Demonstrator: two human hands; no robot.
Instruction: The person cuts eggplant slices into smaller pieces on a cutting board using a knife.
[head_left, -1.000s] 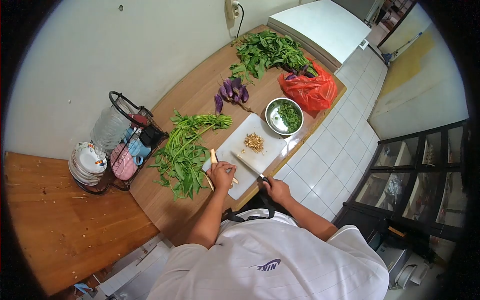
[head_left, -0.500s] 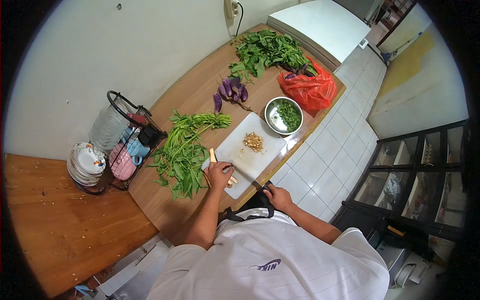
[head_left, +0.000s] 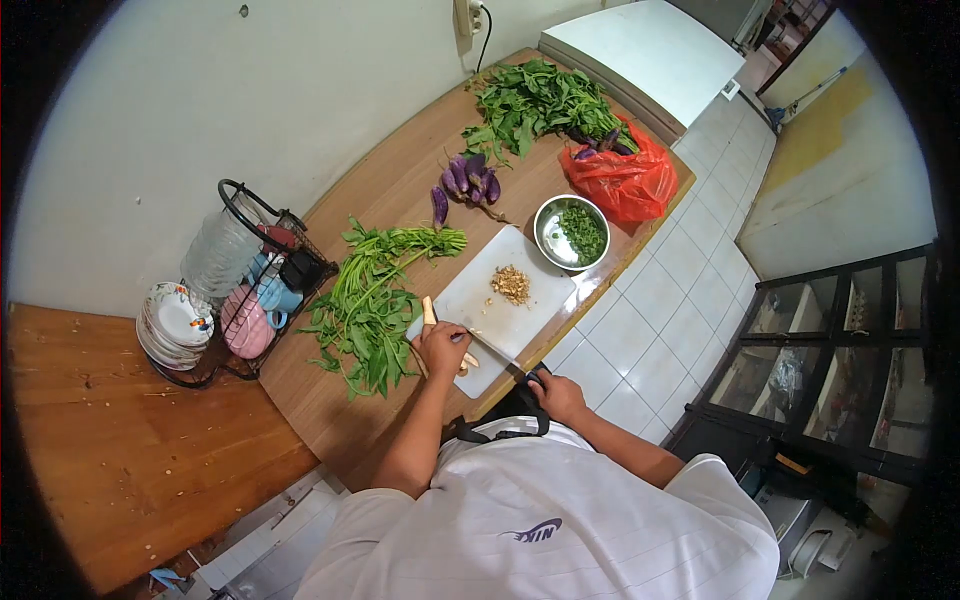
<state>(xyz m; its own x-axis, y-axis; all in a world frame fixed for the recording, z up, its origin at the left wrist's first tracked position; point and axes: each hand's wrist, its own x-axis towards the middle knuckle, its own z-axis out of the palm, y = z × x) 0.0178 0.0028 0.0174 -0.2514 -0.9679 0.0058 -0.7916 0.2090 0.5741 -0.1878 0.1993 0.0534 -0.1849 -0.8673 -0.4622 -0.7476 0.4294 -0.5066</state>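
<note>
My left hand is closed over the near left part of the white cutting board, its fingers around a pale root piece that they mostly hide. One pale root stick juts out beyond the knuckles, and more pale pieces lie beside the fingers. In my right hand is the dark handle of a knife. Its blade slants across the board, the tip at my left fingertips. Farther up the board sits a heap of chopped pale bits.
Beside the board stand a metal bowl of chopped greens and a bunch of leafy greens. Behind are purple eggplants, more greens and a red plastic bag. A dish rack is at the left.
The knife blade has turned slightly and now shows a bright face where it looked dark before. Both hands stay in nearly the same place; the whole view has shifted a little.
</note>
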